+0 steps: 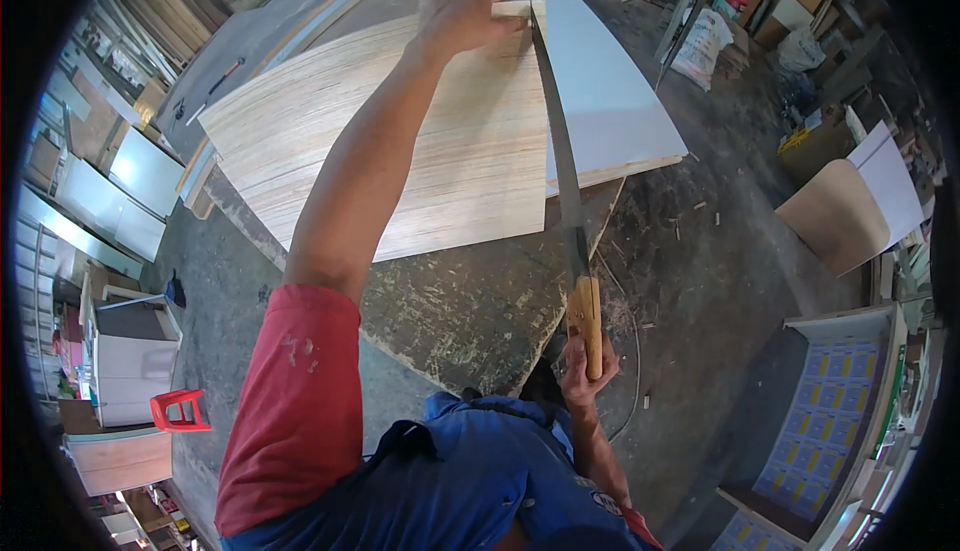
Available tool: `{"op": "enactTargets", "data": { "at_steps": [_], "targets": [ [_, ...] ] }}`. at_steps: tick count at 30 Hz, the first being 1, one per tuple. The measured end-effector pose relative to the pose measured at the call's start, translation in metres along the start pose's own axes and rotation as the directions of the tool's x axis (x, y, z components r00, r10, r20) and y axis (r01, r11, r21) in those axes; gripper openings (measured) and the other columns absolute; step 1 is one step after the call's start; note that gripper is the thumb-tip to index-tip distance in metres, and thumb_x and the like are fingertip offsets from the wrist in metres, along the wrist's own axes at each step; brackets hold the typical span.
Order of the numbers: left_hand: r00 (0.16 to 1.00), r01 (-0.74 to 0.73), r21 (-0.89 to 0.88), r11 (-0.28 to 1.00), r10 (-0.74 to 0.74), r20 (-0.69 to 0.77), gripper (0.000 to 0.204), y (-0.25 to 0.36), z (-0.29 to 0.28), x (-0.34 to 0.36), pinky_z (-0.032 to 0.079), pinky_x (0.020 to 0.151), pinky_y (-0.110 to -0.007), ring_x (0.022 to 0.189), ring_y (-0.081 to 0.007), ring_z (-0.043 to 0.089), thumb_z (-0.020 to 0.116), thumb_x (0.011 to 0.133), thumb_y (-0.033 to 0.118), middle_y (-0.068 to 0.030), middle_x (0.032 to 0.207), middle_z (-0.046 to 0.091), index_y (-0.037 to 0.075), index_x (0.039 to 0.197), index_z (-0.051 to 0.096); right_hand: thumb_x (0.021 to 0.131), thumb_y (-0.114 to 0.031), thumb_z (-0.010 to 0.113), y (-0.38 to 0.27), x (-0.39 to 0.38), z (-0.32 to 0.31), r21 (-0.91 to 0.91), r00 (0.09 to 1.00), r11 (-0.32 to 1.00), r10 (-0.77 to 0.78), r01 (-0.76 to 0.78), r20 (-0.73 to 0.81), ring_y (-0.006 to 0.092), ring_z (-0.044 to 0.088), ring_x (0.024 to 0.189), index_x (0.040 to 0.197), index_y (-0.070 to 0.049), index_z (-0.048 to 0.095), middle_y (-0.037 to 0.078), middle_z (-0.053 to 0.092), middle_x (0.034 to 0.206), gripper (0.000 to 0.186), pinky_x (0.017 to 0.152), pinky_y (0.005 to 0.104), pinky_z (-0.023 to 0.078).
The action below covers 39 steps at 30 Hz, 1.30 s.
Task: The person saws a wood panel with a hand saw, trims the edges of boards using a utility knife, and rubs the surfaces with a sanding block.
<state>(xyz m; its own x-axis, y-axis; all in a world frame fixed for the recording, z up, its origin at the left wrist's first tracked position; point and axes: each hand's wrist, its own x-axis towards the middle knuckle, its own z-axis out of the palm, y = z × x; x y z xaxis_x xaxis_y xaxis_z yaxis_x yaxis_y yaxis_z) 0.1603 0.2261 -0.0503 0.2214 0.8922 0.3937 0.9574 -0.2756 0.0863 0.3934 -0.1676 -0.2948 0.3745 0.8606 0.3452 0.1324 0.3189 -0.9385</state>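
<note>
My right hand (588, 371) is wrapped round the wooden handle of a handsaw (565, 166), close to my body. The long saw blade points away from me, with its tip at the far edge of a pale wood-grained board (450, 151). My left hand (466, 23) rests on that board at its far edge, thumb stretched toward the blade tip and fingers apart; it is slightly blurred. Right of the blade, a white panel (600, 91) lies beside the wood-grained surface. Whether the two are one sheet or stacked, I cannot tell.
A worn, stained worktable (450, 311) holds the boards up. A tool with a dark handle (228, 73) lies at the far left. A red plastic stool (181, 411) stands on the floor at left. A white sack (703, 48) and leaning panels (850, 201) are at right.
</note>
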Motion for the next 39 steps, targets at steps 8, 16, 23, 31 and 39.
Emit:
{"op": "enactTargets", "data": {
  "at_steps": [8, 16, 23, 31, 39],
  "targets": [
    [1.0, -0.014, 0.031, 0.999, 0.015, -0.016, 0.073, -0.007, 0.004, 0.002, 0.049, 0.102, -0.047, 0.12, -0.0356, 0.065, 0.066, 0.085, 0.068, -0.0173, 0.122, 0.072, 0.014, 0.133, 0.066, 0.097, -0.018, 0.066, -0.021, 0.006, -0.014, -0.152, 0.997, 0.987, -0.047, 0.055, 0.054, 0.0069, 0.049, 0.055, 0.079, -0.001, 0.056, -0.001, 0.053, 0.061, 0.026, 0.049, 0.0259, 0.037],
    [0.998, -0.055, -0.02, 0.998, 0.055, -0.03, 0.054, 0.026, -0.02, -0.023, 0.052, 0.095, -0.048, 0.109, -0.0371, 0.069, 0.07, 0.088, 0.056, -0.0173, 0.111, 0.075, 0.016, 0.126, 0.071, 0.093, -0.013, 0.071, -0.062, 0.124, 0.074, -0.007, 0.998, 0.998, -0.062, 0.062, 0.01, 0.0074, 0.045, 0.051, 0.082, 0.0, 0.06, 0.003, 0.049, 0.058, 0.02, 0.048, 0.0286, 0.039],
    [0.987, -0.109, 0.038, 0.993, 0.113, -0.11, 0.048, 0.02, -0.02, -0.031, 0.054, 0.086, -0.048, 0.097, -0.0355, 0.073, 0.07, 0.089, 0.051, -0.0139, 0.098, 0.077, 0.019, 0.124, 0.072, 0.092, -0.011, 0.071, -0.057, 0.119, 0.072, 0.024, 1.0, 0.999, -0.021, 0.021, 0.014, 0.004, 0.045, 0.055, 0.082, 0.0, 0.061, 0.0, 0.05, 0.059, 0.018, 0.049, 0.028, 0.039],
    [0.993, -0.043, 0.088, 0.995, 0.052, -0.104, 0.057, 0.015, -0.025, -0.035, 0.055, 0.087, -0.047, 0.105, -0.0364, 0.07, 0.071, 0.085, 0.057, -0.0182, 0.107, 0.074, 0.012, 0.121, 0.071, 0.091, -0.01, 0.072, -0.078, 0.051, 0.024, -0.041, 0.998, 0.998, 0.049, -0.047, 0.05, 0.0045, 0.052, 0.056, 0.085, 0.002, 0.064, 0.003, 0.056, 0.06, 0.015, 0.051, 0.0262, 0.042],
    [0.974, -0.138, 0.054, 0.989, 0.145, -0.172, 0.048, 0.039, -0.03, -0.048, 0.055, 0.081, -0.048, 0.096, -0.0375, 0.071, 0.077, 0.085, 0.042, -0.0175, 0.102, 0.075, 0.013, 0.123, 0.07, 0.094, -0.015, 0.072, -0.09, 0.164, 0.092, 0.037, 0.996, 0.996, -0.083, 0.082, 0.03, 0.0045, 0.044, 0.05, 0.076, -0.004, 0.056, 0.002, 0.048, 0.054, 0.027, 0.046, 0.0278, 0.038]
  ]
}}
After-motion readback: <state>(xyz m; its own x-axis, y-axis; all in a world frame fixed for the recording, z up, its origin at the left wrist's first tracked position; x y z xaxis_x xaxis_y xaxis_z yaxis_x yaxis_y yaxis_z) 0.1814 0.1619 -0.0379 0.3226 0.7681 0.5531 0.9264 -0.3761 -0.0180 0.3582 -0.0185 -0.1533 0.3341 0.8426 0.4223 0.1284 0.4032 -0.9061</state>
